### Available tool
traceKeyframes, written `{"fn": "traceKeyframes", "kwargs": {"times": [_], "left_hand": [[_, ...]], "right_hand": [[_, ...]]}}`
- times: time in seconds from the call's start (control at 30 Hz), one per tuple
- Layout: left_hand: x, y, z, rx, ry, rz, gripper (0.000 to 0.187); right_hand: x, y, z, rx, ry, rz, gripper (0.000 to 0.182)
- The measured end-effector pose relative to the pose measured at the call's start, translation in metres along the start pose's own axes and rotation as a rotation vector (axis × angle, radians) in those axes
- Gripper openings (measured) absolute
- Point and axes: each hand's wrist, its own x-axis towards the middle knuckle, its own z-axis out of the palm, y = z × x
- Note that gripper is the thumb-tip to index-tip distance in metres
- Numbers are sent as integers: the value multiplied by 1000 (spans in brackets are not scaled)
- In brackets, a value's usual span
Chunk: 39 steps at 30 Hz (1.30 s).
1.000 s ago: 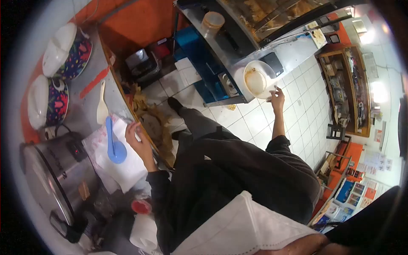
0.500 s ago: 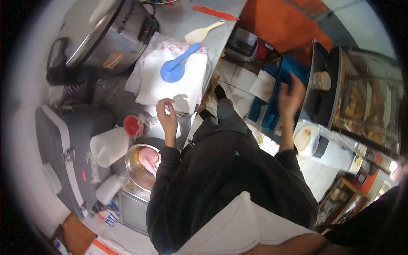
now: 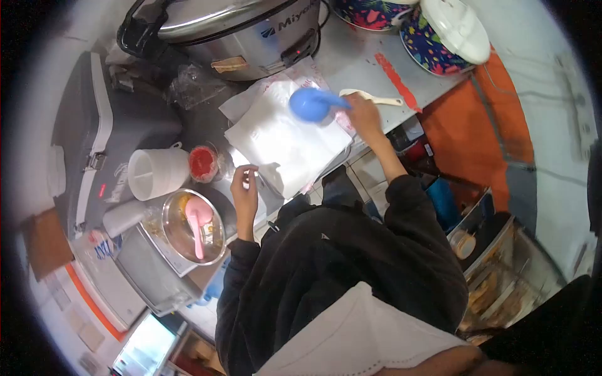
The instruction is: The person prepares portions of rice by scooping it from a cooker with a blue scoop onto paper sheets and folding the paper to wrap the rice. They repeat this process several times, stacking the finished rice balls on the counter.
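Observation:
My right hand (image 3: 365, 119) is closed round the handle of a blue scoop (image 3: 309, 104), slightly blurred and over a stack of white wrapping paper (image 3: 282, 138). Close to that hand, a cream-coloured rice paddle (image 3: 384, 101) lies on the metal counter. By the near left edge of the paper is my left hand (image 3: 245, 191), its fingers curled together in a pinch. Whether anything small sits between those fingertips I cannot make out. Left of it stands a container with a red top (image 3: 203, 163).
A large rice cooker (image 3: 251, 41) stands behind the paper, with patterned pots (image 3: 433, 47) at the back right. On the left are a white jug (image 3: 157, 173), a steel bowl (image 3: 216, 244) with a pink spoon (image 3: 198, 229), and a grey box (image 3: 132, 119). A glass case (image 3: 501, 282) stands at lower right.
My right hand has swung from the right side to the counter and taken hold of the blue scoop, which lay on the paper. The view has turned; my left hand keeps its curled pose.

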Motion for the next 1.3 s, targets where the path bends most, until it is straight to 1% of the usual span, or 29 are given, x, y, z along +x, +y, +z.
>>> {"fn": "traceKeyframes", "kwargs": {"times": [0.03, 0.07, 0.13, 0.17, 0.2, 0.23, 0.27, 0.3, 0.33, 0.37, 0.43, 0.5, 0.53, 0.57, 0.6, 0.63, 0.7, 0.73, 0.77, 0.8, 0.9, 0.97, 1.03, 1.07, 1.1, 1.17, 1.2, 1.23, 1.3], "left_hand": [[8, 1, 13, 7, 21, -26, 9], [18, 1, 31, -14, -32, -104, 9], [43, 11, 72, -70, -81, -207, 10], [59, 20, 96, -104, -78, -230, 12], [70, 8, 122, -106, -67, -199, 16], [77, -6, 146, -108, -55, -163, 21], [85, -6, 166, -5, -22, -225, 27], [89, -4, 184, 96, 9, -289, 34], [89, -5, 196, 161, 14, -274, 43], [88, -1, 204, 160, 22, -292, 43], [85, 6, 215, 300, 94, -279, 47], [84, 7, 216, 326, 130, -252, 49], [84, 9, 212, 276, 107, -288, 49], [84, 11, 208, 225, 83, -321, 49], [84, 13, 204, 229, 90, -327, 49], [84, 14, 197, 248, 44, -371, 44], [77, 7, 185, 272, -3, -426, 41], [72, 1, 180, 246, 22, -384, 36], [69, -3, 178, 219, 51, -337, 32], [75, 35, 168, 114, 128, -454, 27], [69, 40, 162, 1, 143, -513, 27], [69, 39, 165, 22, 146, -491, 27], [77, 58, 166, -40, 67, -535, 31], [77, 56, 169, 66, 110, -498, 34], [75, 47, 169, 68, 110, -500, 34], [71, 25, 162, -44, 122, -490, 33], [72, 25, 155, -32, 52, -540, 28], [71, 15, 153, -32, 57, -543, 28], [72, 5, 150, -237, -37, -549, 25]], "right_hand": [[7, 20, 6, 142, 172, 37, 29], [15, 41, 12, 286, 339, 80, 29], [41, 81, 13, 312, 338, 98, 30], [51, 91, 14, 326, 366, 137, 32], [57, 95, 13, 332, 342, 125, 32], [65, 97, 9, 123, 407, 33, 34], [74, 101, 4, -88, 474, -64, 37], [79, 96, -2, -86, 461, -81, 37], [78, 81, -8, 8, 467, -153, 38], [73, 67, -8, 104, 471, -220, 39], [54, 53, 16, 535, 126, -199, 40], [38, 20, 10, 705, -228, -4, 40], [35, 14, 18, 710, -238, -13, 40], [30, 11, 30, 699, -165, -44, 39], [28, 9, 36, 688, -91, -74, 38], [29, 10, 41, 694, -98, -77, 38], [29, 7, 43, 839, -179, 83, 35], [28, 5, 38, 843, -188, 81, 35], [29, 5, 31, 789, -265, 66, 32], [29, 3, 23, 731, -341, 53, 30], [18, -5, 26, 778, -328, 5, 26], [10, -14, 21, 826, -362, -25, 23], [5, -27, 22, 870, -370, -114, 24], [0, -31, 19, 992, -429, -35, 25], [2, -32, 17, 993, -430, -34, 25], [1, -33, 16, 900, -374, -209, 23], [1, -32, 20, 900, -377, -210, 23], [1, -31, 27, 926, -354, -201, 20], [2, -27, 33, 954, -335, -202, 18]]}}
